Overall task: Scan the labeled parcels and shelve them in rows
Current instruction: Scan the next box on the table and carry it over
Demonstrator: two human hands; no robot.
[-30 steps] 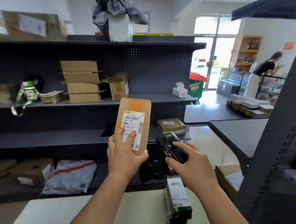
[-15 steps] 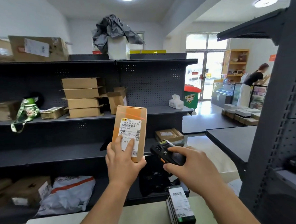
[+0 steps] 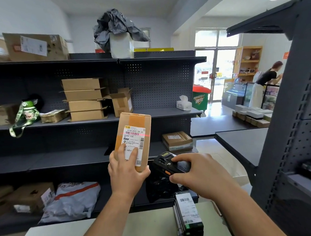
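While red scan line crosses label: parcel upright.
Left hand grips parcel; right hand grips scanner.

The held parcel is matt brown cardboard with glossy tape and a white paper label. The scanner looks like black plastic, partly textured. The far shelving is matt dark perforated metal, and the grey mailer bag at lower left seems glossy plastic.

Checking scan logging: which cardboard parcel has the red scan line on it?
The upright parcel in the left hand; a red line crosses its label. Shelved boxes show none.
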